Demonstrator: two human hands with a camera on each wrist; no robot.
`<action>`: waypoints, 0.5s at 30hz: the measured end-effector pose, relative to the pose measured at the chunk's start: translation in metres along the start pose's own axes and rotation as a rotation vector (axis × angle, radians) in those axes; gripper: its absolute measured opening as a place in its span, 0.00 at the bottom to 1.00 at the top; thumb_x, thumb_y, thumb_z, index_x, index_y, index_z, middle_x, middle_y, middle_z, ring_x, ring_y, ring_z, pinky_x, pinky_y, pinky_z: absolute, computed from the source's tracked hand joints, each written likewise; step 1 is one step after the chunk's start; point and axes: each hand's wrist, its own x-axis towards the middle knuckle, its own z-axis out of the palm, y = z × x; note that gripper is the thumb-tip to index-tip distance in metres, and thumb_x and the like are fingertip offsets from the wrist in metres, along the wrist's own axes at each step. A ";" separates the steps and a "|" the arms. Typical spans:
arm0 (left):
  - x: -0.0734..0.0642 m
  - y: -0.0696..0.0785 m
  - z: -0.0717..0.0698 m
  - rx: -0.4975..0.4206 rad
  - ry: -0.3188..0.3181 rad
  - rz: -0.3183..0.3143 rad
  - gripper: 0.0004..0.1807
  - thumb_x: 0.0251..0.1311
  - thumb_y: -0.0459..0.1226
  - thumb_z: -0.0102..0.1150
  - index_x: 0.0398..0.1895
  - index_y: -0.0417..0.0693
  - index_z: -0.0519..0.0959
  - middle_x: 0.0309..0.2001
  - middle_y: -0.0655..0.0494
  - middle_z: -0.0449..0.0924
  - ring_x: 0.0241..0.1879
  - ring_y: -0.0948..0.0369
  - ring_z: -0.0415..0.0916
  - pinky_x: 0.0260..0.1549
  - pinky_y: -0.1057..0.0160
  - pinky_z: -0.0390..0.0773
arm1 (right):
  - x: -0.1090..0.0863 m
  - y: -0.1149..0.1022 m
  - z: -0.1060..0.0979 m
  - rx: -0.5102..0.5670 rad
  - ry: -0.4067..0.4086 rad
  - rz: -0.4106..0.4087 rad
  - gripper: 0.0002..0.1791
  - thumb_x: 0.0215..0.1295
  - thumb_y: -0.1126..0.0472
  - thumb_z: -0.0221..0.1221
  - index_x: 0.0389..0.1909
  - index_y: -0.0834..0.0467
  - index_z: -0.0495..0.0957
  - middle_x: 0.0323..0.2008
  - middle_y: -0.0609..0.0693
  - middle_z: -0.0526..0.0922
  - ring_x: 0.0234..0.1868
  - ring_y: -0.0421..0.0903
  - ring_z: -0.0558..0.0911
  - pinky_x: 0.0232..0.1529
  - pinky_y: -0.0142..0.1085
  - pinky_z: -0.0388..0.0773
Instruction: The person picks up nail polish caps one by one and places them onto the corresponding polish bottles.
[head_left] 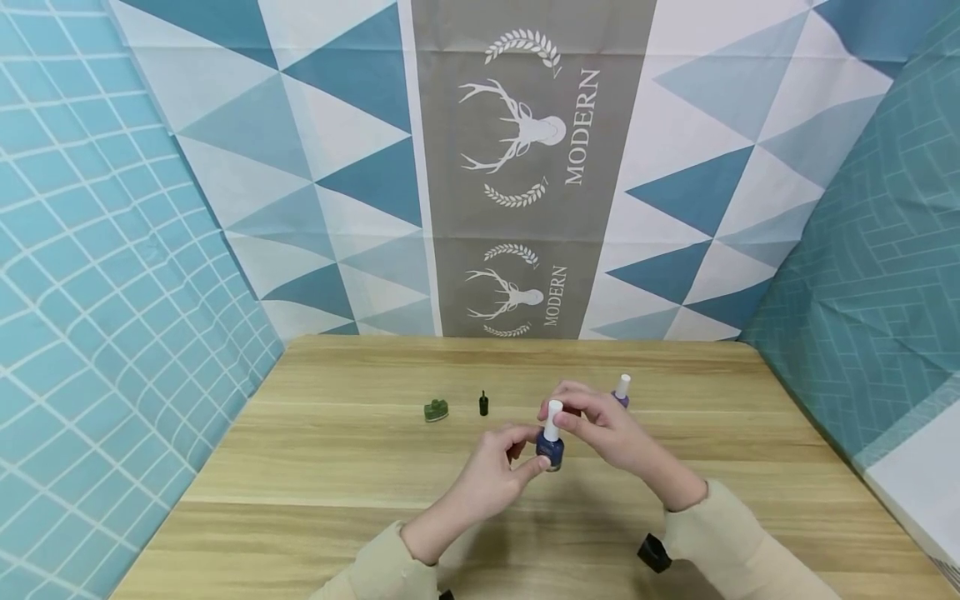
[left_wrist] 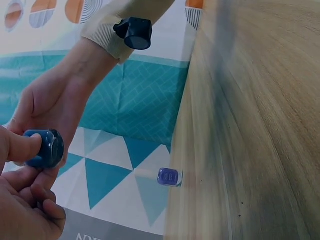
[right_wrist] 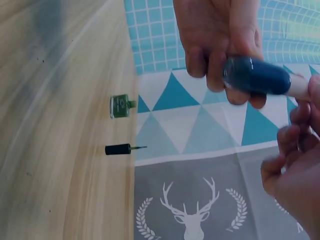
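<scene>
Held above the table is a dark blue nail polish bottle point(head_left: 551, 450) with a white cap point(head_left: 552, 419) on top. My left hand point(head_left: 487, 475) grips the glass body between thumb and fingers. The thumb and fingers of my right hand point(head_left: 603, 427) pinch the white cap from the right. In the right wrist view the blue bottle point(right_wrist: 257, 76) lies across between both hands, its cap partly hidden by the right fingers. The left wrist view shows the base of the blue bottle point(left_wrist: 52, 149).
An uncapped green nail polish bottle point(right_wrist: 120, 106) stands left of centre. Beside it, a black cap with its brush point(head_left: 483, 406) stands brush up. Behind the right hand is a purple nail polish bottle point(head_left: 622, 392) with a white cap. Patterned cloths surround the wooden table point(head_left: 315, 483).
</scene>
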 end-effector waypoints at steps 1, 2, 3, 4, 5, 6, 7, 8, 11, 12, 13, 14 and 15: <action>0.000 0.000 0.000 -0.003 0.006 -0.004 0.14 0.53 0.33 0.66 0.45 0.44 0.82 0.25 0.59 0.73 0.23 0.68 0.60 0.24 0.73 0.62 | 0.000 -0.001 0.001 -0.013 0.022 0.015 0.10 0.66 0.72 0.52 0.40 0.58 0.80 0.36 0.51 0.77 0.36 0.41 0.74 0.36 0.33 0.72; 0.001 -0.001 0.000 -0.008 0.014 -0.010 0.14 0.53 0.33 0.66 0.45 0.44 0.82 0.26 0.60 0.74 0.23 0.68 0.59 0.24 0.73 0.62 | 0.001 -0.001 0.002 -0.025 0.045 0.024 0.10 0.65 0.72 0.53 0.40 0.57 0.80 0.36 0.50 0.78 0.36 0.41 0.74 0.35 0.33 0.72; 0.001 -0.001 0.001 -0.010 0.025 -0.017 0.14 0.53 0.33 0.66 0.44 0.46 0.82 0.27 0.61 0.76 0.22 0.69 0.58 0.23 0.73 0.61 | 0.001 -0.001 0.003 -0.042 0.069 0.029 0.10 0.65 0.72 0.54 0.40 0.57 0.81 0.36 0.50 0.78 0.36 0.41 0.74 0.35 0.34 0.72; 0.001 -0.001 0.001 -0.011 0.036 -0.026 0.14 0.52 0.34 0.67 0.44 0.47 0.82 0.28 0.61 0.77 0.22 0.69 0.58 0.23 0.73 0.60 | 0.001 -0.001 0.004 -0.055 0.091 0.037 0.11 0.64 0.72 0.55 0.39 0.56 0.82 0.36 0.50 0.79 0.36 0.41 0.75 0.35 0.34 0.72; 0.001 -0.001 0.001 -0.013 0.046 -0.036 0.13 0.52 0.35 0.67 0.43 0.49 0.82 0.29 0.62 0.78 0.22 0.68 0.57 0.23 0.73 0.59 | 0.001 -0.002 0.005 -0.070 0.111 0.042 0.11 0.63 0.72 0.55 0.38 0.56 0.82 0.35 0.49 0.79 0.36 0.41 0.75 0.34 0.34 0.72; 0.001 -0.001 0.001 -0.014 0.057 -0.045 0.13 0.52 0.36 0.68 0.43 0.50 0.83 0.30 0.62 0.79 0.23 0.68 0.58 0.24 0.73 0.59 | 0.001 -0.002 0.005 -0.085 0.129 0.049 0.11 0.63 0.72 0.55 0.38 0.56 0.82 0.35 0.49 0.79 0.36 0.40 0.75 0.34 0.34 0.72; 0.001 -0.001 0.001 -0.018 0.068 -0.056 0.13 0.52 0.37 0.68 0.42 0.52 0.83 0.31 0.63 0.80 0.24 0.68 0.59 0.25 0.73 0.60 | 0.001 -0.002 0.006 -0.099 0.143 0.051 0.11 0.62 0.73 0.56 0.37 0.57 0.82 0.35 0.49 0.79 0.36 0.40 0.75 0.34 0.34 0.72; 0.001 -0.002 0.001 -0.024 0.077 -0.070 0.13 0.51 0.38 0.69 0.42 0.53 0.83 0.32 0.63 0.81 0.25 0.67 0.61 0.26 0.72 0.61 | 0.001 -0.002 0.007 -0.112 0.156 0.057 0.10 0.62 0.72 0.56 0.37 0.57 0.83 0.35 0.49 0.79 0.36 0.40 0.75 0.34 0.34 0.72; 0.000 -0.002 0.001 -0.071 0.099 -0.110 0.12 0.50 0.41 0.70 0.40 0.54 0.83 0.34 0.64 0.82 0.34 0.66 0.71 0.36 0.70 0.70 | 0.001 -0.002 0.009 -0.133 0.185 0.066 0.09 0.62 0.73 0.57 0.37 0.60 0.83 0.33 0.51 0.79 0.35 0.39 0.74 0.32 0.35 0.70; 0.000 -0.002 0.001 -0.094 0.106 -0.120 0.12 0.50 0.41 0.70 0.39 0.54 0.83 0.35 0.64 0.82 0.37 0.65 0.73 0.41 0.67 0.72 | 0.002 -0.002 0.010 -0.138 0.196 0.067 0.08 0.61 0.72 0.57 0.37 0.60 0.83 0.32 0.51 0.79 0.34 0.40 0.73 0.31 0.35 0.70; 0.000 -0.003 0.002 -0.118 0.114 -0.128 0.12 0.50 0.41 0.70 0.38 0.54 0.83 0.35 0.63 0.82 0.40 0.64 0.75 0.45 0.65 0.74 | 0.002 -0.003 0.011 -0.139 0.206 0.067 0.08 0.61 0.72 0.57 0.37 0.61 0.83 0.32 0.52 0.79 0.33 0.40 0.73 0.30 0.35 0.70; -0.001 -0.003 0.002 -0.144 0.122 -0.134 0.11 0.49 0.41 0.71 0.37 0.54 0.83 0.35 0.63 0.82 0.42 0.63 0.76 0.49 0.63 0.74 | 0.002 -0.004 0.011 -0.142 0.219 0.068 0.08 0.61 0.71 0.58 0.37 0.60 0.83 0.32 0.52 0.79 0.33 0.39 0.74 0.29 0.35 0.70; -0.001 -0.003 0.002 -0.168 0.130 -0.136 0.11 0.49 0.41 0.71 0.37 0.53 0.83 0.35 0.62 0.82 0.43 0.63 0.76 0.52 0.62 0.73 | 0.002 -0.004 0.012 -0.144 0.233 0.070 0.08 0.61 0.71 0.58 0.37 0.60 0.84 0.31 0.51 0.79 0.32 0.39 0.74 0.29 0.35 0.70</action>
